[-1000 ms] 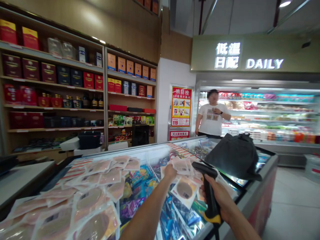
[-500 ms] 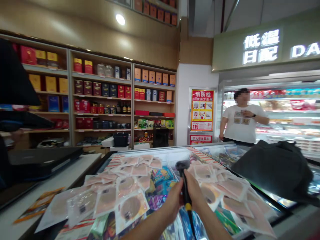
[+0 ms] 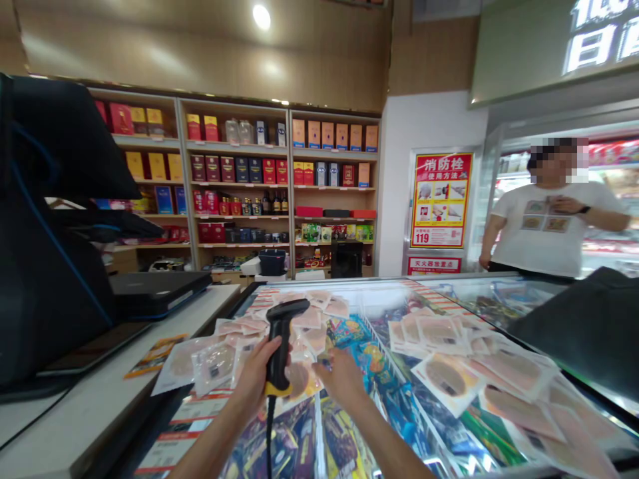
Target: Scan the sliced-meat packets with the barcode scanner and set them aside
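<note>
A black barcode scanner (image 3: 280, 339) with a yellow band at its base stands upright in my left hand (image 3: 260, 372), whose fingers wrap round the handle. Its cord hangs down from the base. My right hand (image 3: 345, 378) hovers beside the right edge of a flat clear packet (image 3: 299, 380), fingers bent and somewhat apart, with nothing visible in them. Whether the fingertips touch that packet I cannot tell. Several similar flat packets with round pale contents lie around the scanner, and another pile of packets (image 3: 444, 376) spreads to the right. Beneath is a glass-topped freezer (image 3: 369, 293) holding colourful bags.
A checkout counter (image 3: 107, 399) with a black monitor (image 3: 60, 199) stands at the left; an orange packet (image 3: 156, 354) lies on its edge. A dark bag (image 3: 584, 332) sits on the freezer at right. Behind it stands a person (image 3: 552, 219) in a white shirt. Stocked shelves (image 3: 239, 153) line the back.
My hands were together on the scanner; now only my left hand holds it, further left and more upright. My right hand has let go and come over beside a packet. The view has turned left.
</note>
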Motion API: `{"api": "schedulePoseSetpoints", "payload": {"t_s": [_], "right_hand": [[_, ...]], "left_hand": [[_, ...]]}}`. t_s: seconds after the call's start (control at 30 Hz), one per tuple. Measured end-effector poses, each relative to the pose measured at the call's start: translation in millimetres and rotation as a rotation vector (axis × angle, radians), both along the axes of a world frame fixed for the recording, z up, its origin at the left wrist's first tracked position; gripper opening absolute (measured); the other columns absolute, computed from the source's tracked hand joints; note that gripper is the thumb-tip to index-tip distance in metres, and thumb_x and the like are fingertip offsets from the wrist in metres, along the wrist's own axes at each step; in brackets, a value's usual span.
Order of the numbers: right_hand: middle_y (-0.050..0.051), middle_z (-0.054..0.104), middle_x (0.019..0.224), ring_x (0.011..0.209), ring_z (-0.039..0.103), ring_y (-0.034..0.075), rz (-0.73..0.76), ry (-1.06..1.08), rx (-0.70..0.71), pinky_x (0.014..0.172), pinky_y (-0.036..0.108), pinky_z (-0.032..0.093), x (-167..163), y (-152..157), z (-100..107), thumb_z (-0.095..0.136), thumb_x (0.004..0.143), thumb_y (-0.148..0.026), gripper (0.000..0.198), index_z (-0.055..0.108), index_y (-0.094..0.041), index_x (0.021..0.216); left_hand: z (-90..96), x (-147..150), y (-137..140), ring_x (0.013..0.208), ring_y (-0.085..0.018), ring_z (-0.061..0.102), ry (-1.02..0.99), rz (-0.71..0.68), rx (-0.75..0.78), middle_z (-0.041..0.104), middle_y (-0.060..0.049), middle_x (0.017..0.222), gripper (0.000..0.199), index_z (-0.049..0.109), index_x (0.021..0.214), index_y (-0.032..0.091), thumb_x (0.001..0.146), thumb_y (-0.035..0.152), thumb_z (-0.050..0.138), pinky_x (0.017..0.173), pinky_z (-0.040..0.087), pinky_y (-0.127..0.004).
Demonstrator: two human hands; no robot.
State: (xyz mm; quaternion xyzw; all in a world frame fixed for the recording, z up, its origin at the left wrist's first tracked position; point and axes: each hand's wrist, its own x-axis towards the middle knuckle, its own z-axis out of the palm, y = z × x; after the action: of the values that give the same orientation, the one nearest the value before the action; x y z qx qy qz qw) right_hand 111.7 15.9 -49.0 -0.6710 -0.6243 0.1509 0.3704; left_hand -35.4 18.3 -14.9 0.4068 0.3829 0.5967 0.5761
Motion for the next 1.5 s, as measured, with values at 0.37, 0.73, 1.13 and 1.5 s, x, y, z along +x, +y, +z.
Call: {"api": "schedulePoseSetpoints", "payload": {"t_s": [0.37,0.73,1.13,1.5], "right_hand": [[0.011,0.063,0.081,0.075,0.057,0.024,0.124,0.062,-0.086,0.067,0.034,0.042,-14.9,31.5,-16.5,0.055,0.055,-0.015,0.065,0.040,-0.010,0.118],[0.002,0.062,0.071,0.068,0.055,0.015,0.118,0.455,0.284,0.070,0.028,0.041,87.3,63.9,9.9,0.050,0.062,-0.023,0.022,0.062,-0.017,0.078],[0.009,0.062,0.087,0.073,0.058,0.020,-0.122,0.724,0.319,0.067,0.032,0.044,102.8,83.8,-37.7,0.060,0.052,-0.033,0.045,0.055,-0.013,0.092],[0.012,0.060,0.088,0.090,0.052,0.030,-0.152,-0.243,-0.015,0.071,0.038,0.039,113.7,59.4,-23.2,0.059,0.048,-0.044,0.042,0.060,-0.015,0.078]], "left_hand": [[-3.2,-22.9,8.2,0.053,-0.013,0.057,-0.073,-0.042,-0.092,0.065,-0.002,0.068,0.032,0.059,0.084,0.017,0.053,0.021,0.067,0.049,0.045,-0.022],[-0.8,-35.0,12.1,0.053,-0.015,0.056,-0.106,0.106,-0.028,0.064,-0.002,0.064,0.040,0.061,0.084,0.016,0.049,0.033,0.070,0.041,0.043,-0.021],[7.6,-34.4,11.5,0.040,-0.010,0.051,0.000,0.075,0.106,0.061,0.000,0.056,0.035,0.057,0.086,0.013,0.057,0.031,0.064,0.034,0.040,-0.018],[127.3,-79.8,-46.8,0.052,-0.012,0.055,0.296,0.111,0.209,0.063,0.001,0.063,0.033,0.056,0.091,0.018,0.059,0.023,0.064,0.044,0.045,-0.021]]}}
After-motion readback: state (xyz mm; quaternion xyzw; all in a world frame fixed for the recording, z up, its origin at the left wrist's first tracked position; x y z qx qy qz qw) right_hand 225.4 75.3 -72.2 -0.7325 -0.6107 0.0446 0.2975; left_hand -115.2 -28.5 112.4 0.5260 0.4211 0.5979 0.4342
